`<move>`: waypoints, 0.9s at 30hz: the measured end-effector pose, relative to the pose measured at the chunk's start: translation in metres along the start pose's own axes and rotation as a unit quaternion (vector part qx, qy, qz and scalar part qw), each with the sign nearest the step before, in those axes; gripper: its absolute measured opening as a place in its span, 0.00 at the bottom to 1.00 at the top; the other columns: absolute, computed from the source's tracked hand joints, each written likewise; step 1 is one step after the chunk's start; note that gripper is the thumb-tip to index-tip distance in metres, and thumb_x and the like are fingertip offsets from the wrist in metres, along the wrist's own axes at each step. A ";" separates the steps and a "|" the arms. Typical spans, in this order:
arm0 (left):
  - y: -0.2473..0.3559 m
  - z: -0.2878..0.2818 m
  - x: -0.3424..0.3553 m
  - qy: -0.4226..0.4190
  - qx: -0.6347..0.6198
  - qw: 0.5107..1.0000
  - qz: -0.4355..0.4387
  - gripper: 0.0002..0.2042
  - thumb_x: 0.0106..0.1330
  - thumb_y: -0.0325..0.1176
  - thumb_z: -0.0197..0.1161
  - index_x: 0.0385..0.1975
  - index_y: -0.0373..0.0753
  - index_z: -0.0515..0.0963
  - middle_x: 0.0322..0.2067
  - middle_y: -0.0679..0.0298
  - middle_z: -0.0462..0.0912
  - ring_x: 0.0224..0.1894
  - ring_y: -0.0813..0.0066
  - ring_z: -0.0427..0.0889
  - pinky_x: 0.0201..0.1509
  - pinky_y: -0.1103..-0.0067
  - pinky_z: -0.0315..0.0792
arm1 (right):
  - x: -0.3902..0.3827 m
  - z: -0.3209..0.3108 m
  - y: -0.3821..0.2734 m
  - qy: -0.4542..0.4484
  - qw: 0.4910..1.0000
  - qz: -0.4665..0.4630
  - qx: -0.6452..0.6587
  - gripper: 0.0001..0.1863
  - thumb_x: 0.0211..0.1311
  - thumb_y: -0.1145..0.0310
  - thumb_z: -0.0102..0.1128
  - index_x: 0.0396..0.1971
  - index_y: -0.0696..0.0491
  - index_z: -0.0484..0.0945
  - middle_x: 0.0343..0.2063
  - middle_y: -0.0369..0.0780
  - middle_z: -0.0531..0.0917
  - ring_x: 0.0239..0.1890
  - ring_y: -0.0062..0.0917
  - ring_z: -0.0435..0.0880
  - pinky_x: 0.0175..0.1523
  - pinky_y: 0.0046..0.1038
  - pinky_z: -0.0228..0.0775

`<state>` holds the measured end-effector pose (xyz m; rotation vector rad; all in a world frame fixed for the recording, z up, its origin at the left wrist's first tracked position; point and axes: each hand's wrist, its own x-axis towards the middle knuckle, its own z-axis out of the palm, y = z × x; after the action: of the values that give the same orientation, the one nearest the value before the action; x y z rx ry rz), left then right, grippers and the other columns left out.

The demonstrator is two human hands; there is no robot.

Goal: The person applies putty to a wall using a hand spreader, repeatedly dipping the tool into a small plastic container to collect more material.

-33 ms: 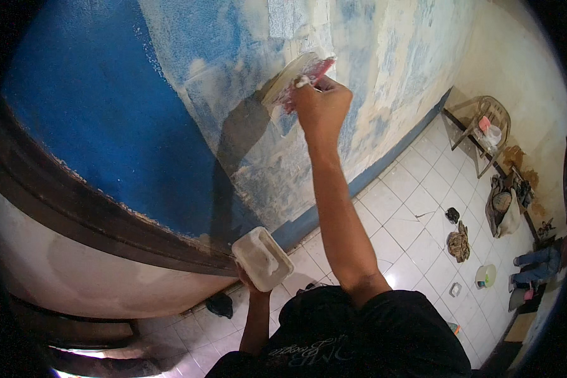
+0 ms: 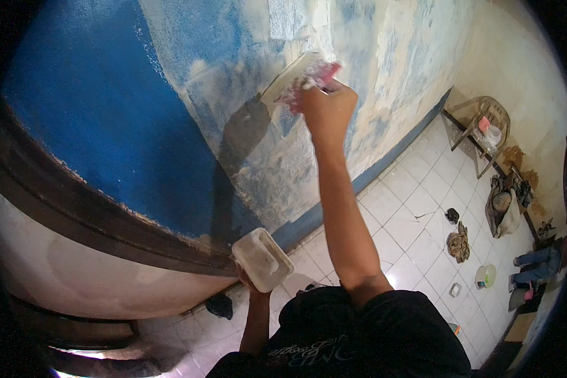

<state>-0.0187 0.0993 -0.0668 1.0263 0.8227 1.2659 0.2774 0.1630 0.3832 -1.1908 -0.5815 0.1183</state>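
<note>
My right hand grips a putty spreader with a pale wide blade and a pink-red, putty-smeared body, up against the patchy white-and-blue wall at upper middle. My left hand, mostly hidden, holds an off-white rectangular tray from beneath, with pale material inside. The tray is low at centre, in front of the solid blue part of the wall, whose lower left edge meets a curved dark band.
White tiled floor runs along the wall. A plastic chair holding pink and white items stands at right. Cloth bundles, sacks and a pale bucket lie on the floor. At far right show a person's legs in blue trousers.
My right hand and the spreader have shifted slightly to the right along the wall. My left hand and the tray stay in the same place.
</note>
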 end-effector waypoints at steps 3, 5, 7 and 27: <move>0.020 0.021 0.002 -0.033 -0.101 0.994 -0.025 0.40 0.58 0.66 0.55 0.66 0.46 0.59 0.61 0.57 0.67 0.60 0.51 0.68 0.60 0.52 0.66 | 0.006 -0.035 0.019 -0.010 0.998 -0.058 -0.010 0.10 0.51 0.74 0.57 0.27 0.65 0.82 0.15 0.37 0.78 0.18 0.17 0.71 0.24 0.24 0.64; 0.063 0.049 -0.005 -0.064 -0.317 0.940 -0.105 0.40 0.58 0.66 0.55 0.66 0.46 0.59 0.60 0.57 0.68 0.60 0.51 0.69 0.60 0.52 0.67 | 0.003 -0.054 0.023 -0.022 0.996 -0.079 -0.038 0.13 0.42 0.80 0.55 0.30 0.59 0.82 0.23 0.41 0.82 0.23 0.23 0.77 0.29 0.27 0.69; 0.080 0.057 -0.012 -0.072 -0.409 0.898 -0.142 0.40 0.59 0.66 0.55 0.66 0.45 0.59 0.59 0.56 0.68 0.59 0.51 0.69 0.59 0.51 0.68 | 0.011 -0.046 0.055 0.005 0.954 -0.277 -0.115 0.17 0.37 0.81 0.56 0.33 0.57 0.82 0.29 0.41 0.82 0.28 0.28 0.78 0.32 0.29 0.70; 0.067 0.067 -0.044 -0.061 -0.374 0.905 -0.191 0.40 0.59 0.70 0.49 0.66 0.48 0.60 0.61 0.59 0.68 0.60 0.54 0.70 0.60 0.52 0.66 | 0.086 -0.049 0.056 -0.049 0.771 -0.602 -0.202 0.26 0.36 0.80 0.64 0.43 0.47 0.82 0.47 0.35 0.80 0.48 0.36 0.77 0.51 0.39 0.71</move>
<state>0.0128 0.0453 0.0171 0.2936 0.3482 1.0256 0.3860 0.1766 0.3525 -1.0078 -1.4189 -1.1023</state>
